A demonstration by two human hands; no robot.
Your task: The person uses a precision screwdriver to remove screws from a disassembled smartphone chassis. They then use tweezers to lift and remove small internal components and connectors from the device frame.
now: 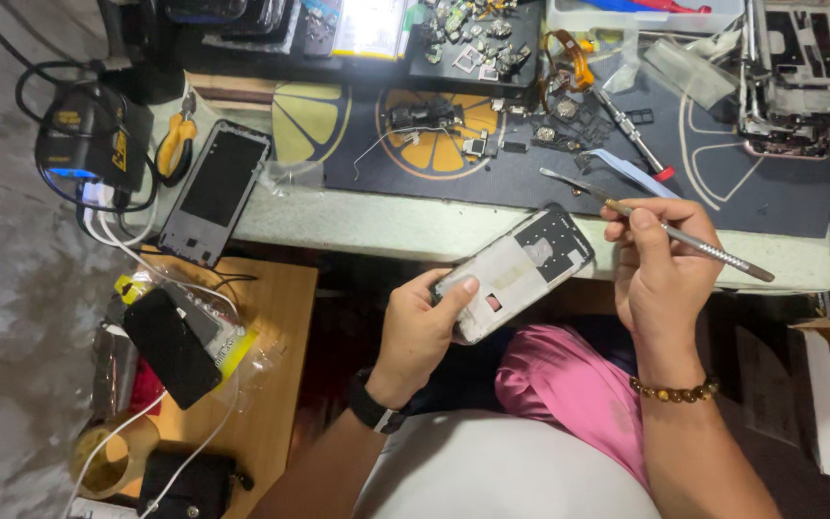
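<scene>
My left hand (423,327) grips an opened phone frame (519,266), white and black inside, tilted up toward the right above my lap. My right hand (658,269) holds a thin metal pry tool (684,237) like a pen, its flat tip pointing left just above the frame's upper end. A beaded bracelet is on my right wrist and a dark watch on my left.
A dark work mat (742,183) on the bench carries small phone parts, a screwdriver (631,135) and another stripped phone body (792,77). A black phone panel (213,192) and yellow-handled pliers (175,144) lie at left. A wooden stool (271,327) bears a black phone and cables.
</scene>
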